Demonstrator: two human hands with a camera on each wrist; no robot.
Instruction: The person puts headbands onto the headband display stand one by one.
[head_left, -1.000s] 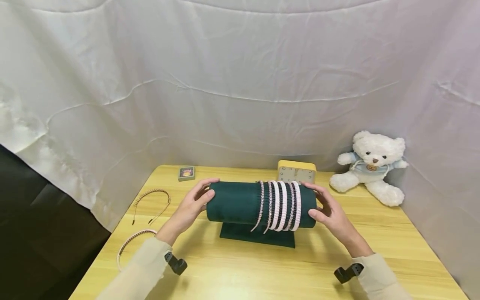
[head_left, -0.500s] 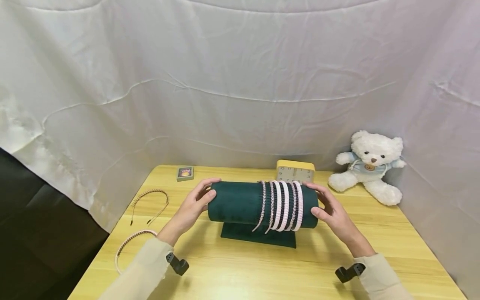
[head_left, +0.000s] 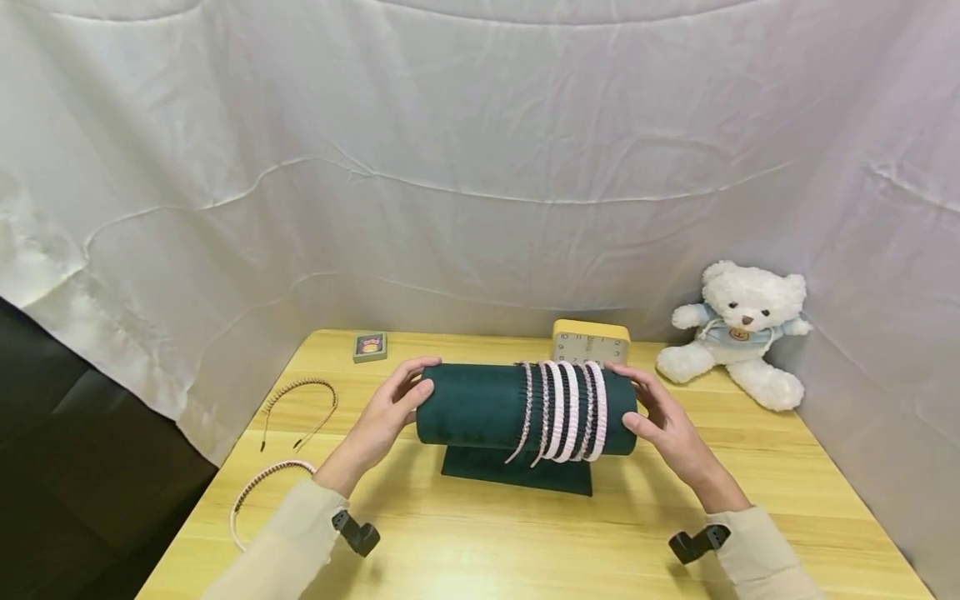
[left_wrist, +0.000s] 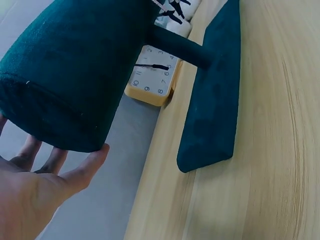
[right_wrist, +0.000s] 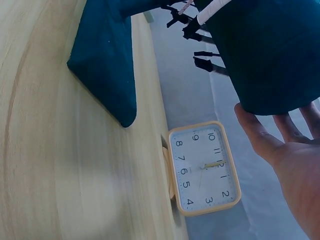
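Note:
A dark green velvet headband stand (head_left: 468,404) rests with its flat base (head_left: 517,472) on the table, its thick roll lying crosswise. Several pink and white headbands (head_left: 560,412) are looped over the right half of the roll. My left hand (head_left: 386,408) holds the roll's left end, thumb on the near side and fingers farther round; the left wrist view shows fingertips (left_wrist: 102,150) at the end's rim. At the opposite end my right hand (head_left: 667,425) holds the rim likewise, its thumb (right_wrist: 248,120) against the edge in the right wrist view. The headbands' dark tips (right_wrist: 202,64) hang behind the roll.
Two loose headbands lie at the table's left, a thin one (head_left: 303,383) and a pink one (head_left: 258,479) partly behind my left sleeve. A small box (head_left: 371,347) sits at the back left. Behind the stand are a yellow clock (head_left: 592,337) and a white teddy bear (head_left: 738,333).
The stand and both hands shift very slightly to the right in view between the first frame and the second, while the background shifts slightly left. Both hands keep their hold throughout.

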